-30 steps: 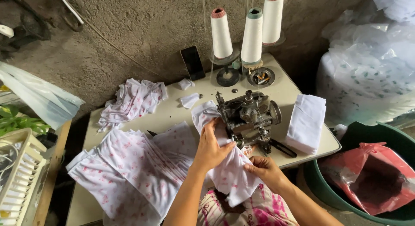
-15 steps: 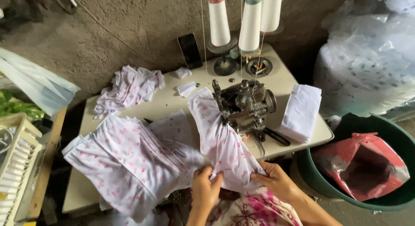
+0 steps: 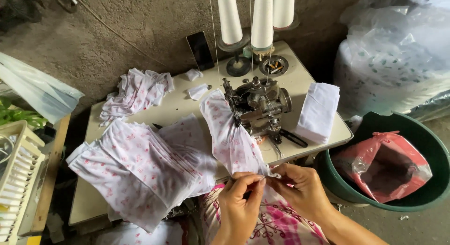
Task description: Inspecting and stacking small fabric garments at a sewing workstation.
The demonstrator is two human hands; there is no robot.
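Both hands now meet at the near edge of the sewing table (image 3: 187,104), close together; a second ago the left one was raised higher, up by the machine, and half a second ago the two were lower and further apart. The left hand (image 3: 240,198) is curled, thumb and fingertips pinching the near end of the printed fabric strip (image 3: 229,132). The right hand (image 3: 300,189) faces it, fingers bent inward, nipping the same end just beside the left one, so the fingertips nearly touch. Each grip is narrow and closed on cloth. The strip runs from the hands up across the table's near edge to the grey sewing machine (image 3: 257,107), where its far end lies at the machine's left side; earlier it was bunched near the machine and is now drawn out long and nearly straight. A pile of the same printed pieces (image 3: 140,165) lies at the table's near left corner, a stack of white cloth (image 3: 319,111) sits at its right edge, and scissors (image 3: 293,138) rest just beside the machine.
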